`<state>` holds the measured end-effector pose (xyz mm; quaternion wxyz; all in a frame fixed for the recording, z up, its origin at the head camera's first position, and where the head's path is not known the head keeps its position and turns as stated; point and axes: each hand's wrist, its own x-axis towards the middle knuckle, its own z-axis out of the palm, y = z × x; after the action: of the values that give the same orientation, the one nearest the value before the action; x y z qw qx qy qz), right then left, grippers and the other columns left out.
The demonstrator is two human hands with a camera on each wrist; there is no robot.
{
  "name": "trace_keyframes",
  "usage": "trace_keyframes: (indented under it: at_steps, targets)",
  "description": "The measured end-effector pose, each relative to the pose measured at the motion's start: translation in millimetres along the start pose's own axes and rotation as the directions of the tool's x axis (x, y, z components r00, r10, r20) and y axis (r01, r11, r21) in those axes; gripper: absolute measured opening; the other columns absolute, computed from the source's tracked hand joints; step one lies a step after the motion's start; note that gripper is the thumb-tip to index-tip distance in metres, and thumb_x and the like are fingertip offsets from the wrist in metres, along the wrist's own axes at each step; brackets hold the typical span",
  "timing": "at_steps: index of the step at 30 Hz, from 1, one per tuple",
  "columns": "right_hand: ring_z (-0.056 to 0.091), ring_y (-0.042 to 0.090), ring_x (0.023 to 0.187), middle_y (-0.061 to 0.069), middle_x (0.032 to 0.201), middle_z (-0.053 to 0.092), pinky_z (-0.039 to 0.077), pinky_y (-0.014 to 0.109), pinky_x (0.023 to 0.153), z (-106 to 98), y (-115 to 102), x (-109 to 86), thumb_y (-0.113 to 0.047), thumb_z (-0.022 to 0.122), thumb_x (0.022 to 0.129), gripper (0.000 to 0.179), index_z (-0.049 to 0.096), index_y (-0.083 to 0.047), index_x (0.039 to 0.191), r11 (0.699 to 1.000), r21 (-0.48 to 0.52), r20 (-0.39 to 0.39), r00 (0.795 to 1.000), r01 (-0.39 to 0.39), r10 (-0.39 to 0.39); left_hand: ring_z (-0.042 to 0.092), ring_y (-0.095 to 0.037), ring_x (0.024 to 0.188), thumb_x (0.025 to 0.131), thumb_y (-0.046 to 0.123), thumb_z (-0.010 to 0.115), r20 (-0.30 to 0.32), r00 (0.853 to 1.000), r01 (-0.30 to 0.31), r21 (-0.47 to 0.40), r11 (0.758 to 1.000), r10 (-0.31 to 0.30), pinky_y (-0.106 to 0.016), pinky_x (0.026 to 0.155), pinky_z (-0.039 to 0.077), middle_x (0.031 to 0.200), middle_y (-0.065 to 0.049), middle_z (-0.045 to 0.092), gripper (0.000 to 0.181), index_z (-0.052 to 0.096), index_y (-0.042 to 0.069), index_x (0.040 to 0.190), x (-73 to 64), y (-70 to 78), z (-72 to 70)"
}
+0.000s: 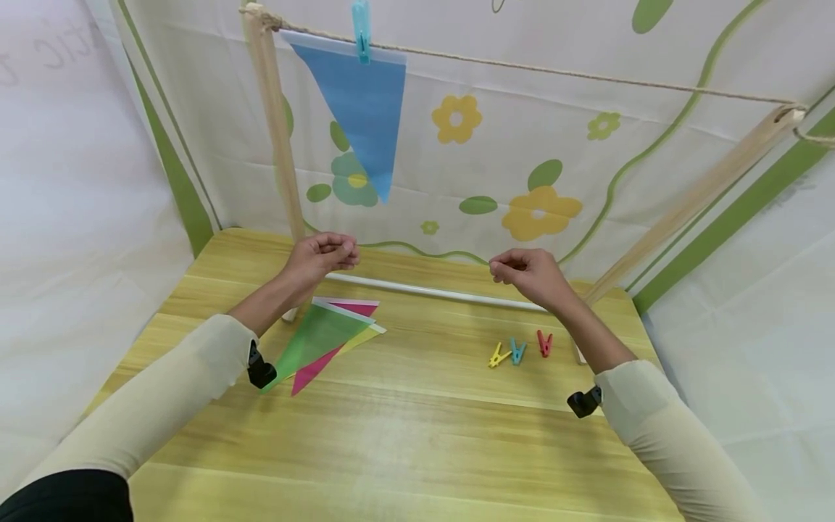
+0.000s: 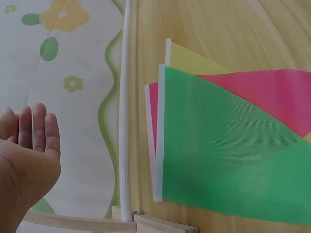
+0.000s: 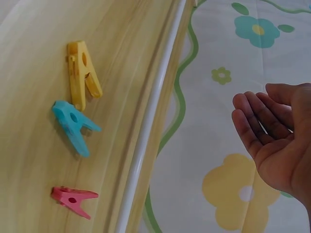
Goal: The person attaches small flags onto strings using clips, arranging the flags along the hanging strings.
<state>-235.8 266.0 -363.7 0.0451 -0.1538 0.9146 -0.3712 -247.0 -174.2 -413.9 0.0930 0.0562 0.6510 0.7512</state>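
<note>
A blue triangular pennant [image 1: 365, 109] hangs from the rope [image 1: 554, 70], held near its right corner by a light-blue clothespin [image 1: 362, 32]. Below it, my left hand [image 1: 322, 257] is raised with loosely bent fingers and an empty palm. Just in front of that hand, a green pennant [image 2: 214, 150] overlaps pink [image 2: 272, 92] and yellow [image 2: 192, 60] ones on the table. My right hand [image 1: 535, 275] hovers at the right, fingers relaxed and holding nothing. Nearer to me lie a yellow clothespin [image 3: 80, 73], a blue clothespin [image 3: 73, 126] and a red clothespin [image 3: 73, 199].
Two wooden posts, one left [image 1: 277, 123] and one right [image 1: 691, 206], carry the rope. A white rod [image 1: 437, 291] runs low between them along the back of the wooden table [image 1: 417, 435]. Behind stands a flower-patterned cloth [image 1: 417, 145].
</note>
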Motion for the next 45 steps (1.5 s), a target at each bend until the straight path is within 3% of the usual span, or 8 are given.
trace_keyframes:
  at_steps: [9, 18, 23, 26, 31, 38, 42, 45]
  targets:
    - [0.076, 0.017, 0.093, 0.022, 0.112, 0.084, 0.063, 0.029, 0.081, 8, 12, -4.4, -0.034, 0.066, 0.117, 0.035, 0.081, -0.004, 0.126, 1.0, -0.009, 0.045, 0.999, -0.017, 0.017, 0.082, -0.013, 0.106, 0.115, 0.021, 0.069, -0.005, 1.0, 0.023, 0.046, 0.999, -0.023, -0.028, 0.1, 0.068, 0.106, 0.008, 0.083, 0.024, 0.072, 0.004, 0.131, -1.6, -5.0, 0.0]
    - [0.08, 0.029, 0.1, 0.019, 0.109, 0.085, 0.065, 0.031, 0.082, 15, 23, -7.3, -0.036, 0.067, 0.116, 0.036, 0.081, -0.005, 0.128, 0.998, -0.011, 0.089, 0.995, -0.054, 0.055, 0.08, -0.013, 0.11, 0.116, 0.024, 0.067, 0.025, 0.999, 0.038, 0.102, 0.994, -0.041, -0.034, 0.108, 0.066, 0.11, 0.004, 0.083, 0.025, 0.073, 0.006, 0.132, -4.2, -9.7, -3.2]
    - [0.081, 0.024, 0.097, 0.017, 0.109, 0.085, 0.066, 0.031, 0.083, 19, 29, -9.1, -0.035, 0.067, 0.116, 0.036, 0.081, -0.003, 0.127, 0.998, -0.02, 0.112, 0.992, -0.059, 0.06, 0.08, -0.017, 0.115, 0.117, 0.024, 0.065, 0.037, 0.997, 0.058, 0.14, 0.989, -0.063, -0.04, 0.115, 0.063, 0.112, 0.004, 0.082, 0.028, 0.07, 0.004, 0.136, -6.0, -13.2, -5.3]
    - [0.08, 0.032, 0.1, 0.017, 0.107, 0.084, 0.066, 0.037, 0.084, 23, 34, -10.7, -0.034, 0.067, 0.117, 0.036, 0.081, -0.002, 0.126, 0.997, -0.027, 0.125, 0.99, -0.067, 0.07, 0.079, -0.013, 0.111, 0.117, 0.022, 0.064, 0.042, 0.996, 0.067, 0.16, 0.985, -0.075, -0.039, 0.114, 0.063, 0.112, 0.004, 0.082, 0.028, 0.07, 0.002, 0.136, -7.1, -16.5, -6.6]
    - [0.077, 0.046, 0.105, 0.026, 0.108, 0.082, 0.065, 0.057, 0.092, 28, 41, -15.5, -0.031, 0.066, 0.117, 0.039, 0.079, 0.003, 0.13, 0.995, -0.021, 0.165, 0.982, -0.093, 0.095, 0.08, -0.01, 0.107, 0.118, 0.021, 0.064, 0.044, 0.995, 0.085, 0.193, 0.977, -0.095, -0.039, 0.113, 0.064, 0.108, 0.009, 0.082, 0.032, 0.068, -0.002, 0.138, -9.0, -21.8, -8.6]
    - [0.08, 0.042, 0.098, 0.024, 0.106, 0.083, 0.067, 0.059, 0.092, 30, 49, -20.0, -0.029, 0.067, 0.116, 0.038, 0.08, 0.006, 0.124, 0.991, -0.049, 0.21, 0.968, -0.127, 0.134, 0.081, -0.013, 0.11, 0.118, 0.023, 0.063, 0.061, 0.992, 0.089, 0.239, 0.967, -0.106, -0.047, 0.118, 0.061, 0.11, 0.008, 0.08, 0.038, 0.066, -0.007, 0.142, -11.7, -26.0, -11.2]
    - [0.08, 0.038, 0.095, 0.023, 0.104, 0.083, 0.067, 0.056, 0.09, 30, 52, -22.1, -0.029, 0.067, 0.116, 0.037, 0.082, 0.005, 0.117, 0.988, -0.053, 0.229, 0.962, -0.142, 0.151, 0.081, -0.019, 0.115, 0.118, 0.022, 0.063, 0.063, 0.991, 0.102, 0.233, 0.967, -0.119, -0.052, 0.121, 0.059, 0.115, 0.001, 0.081, 0.042, 0.063, -0.011, 0.145, -12.1, -29.1, -13.3]
    - [0.078, 0.036, 0.091, 0.022, 0.102, 0.082, 0.067, 0.052, 0.087, 31, 53, -24.7, -0.03, 0.068, 0.115, 0.037, 0.082, 0.003, 0.113, 0.987, -0.056, 0.237, 0.958, -0.152, 0.161, 0.081, -0.017, 0.112, 0.119, 0.019, 0.062, 0.07, 0.988, 0.113, 0.248, 0.962, -0.134, -0.052, 0.119, 0.06, 0.119, -0.005, 0.081, 0.044, 0.06, -0.013, 0.148, -11.9, -32.7, -15.6]
